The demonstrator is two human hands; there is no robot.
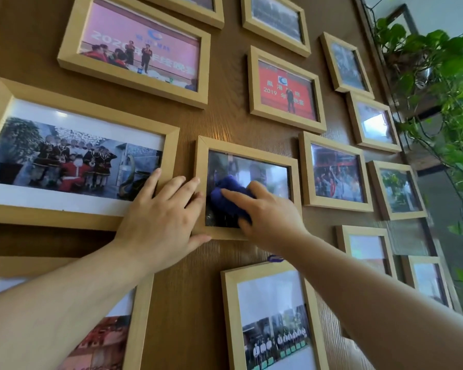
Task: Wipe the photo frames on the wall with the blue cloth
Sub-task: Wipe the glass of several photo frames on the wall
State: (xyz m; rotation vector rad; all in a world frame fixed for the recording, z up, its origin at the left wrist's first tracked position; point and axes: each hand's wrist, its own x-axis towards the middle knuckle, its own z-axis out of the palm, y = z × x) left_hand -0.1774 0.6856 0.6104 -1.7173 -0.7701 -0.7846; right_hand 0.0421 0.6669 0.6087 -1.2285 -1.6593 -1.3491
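Note:
Several light wooden photo frames hang on a brown wood-grain wall (225, 121). My right hand (267, 212) presses the blue cloth (229, 193) against the glass of a small middle frame (251, 153). The cloth is bunched under my fingers over the lower left part of the picture. My left hand (163, 212) lies flat with fingers spread on the wall, touching that frame's left edge and lower left corner. Its fingertips also overlap the right edge of the large frame (75, 108) to the left.
More frames surround the middle one: a pink-photo frame (134, 12) above left, a red-photo frame (286, 62) above, an upright frame (273, 271) below. A leafy green plant (444, 65) on dark shelving hangs at the wall's right end.

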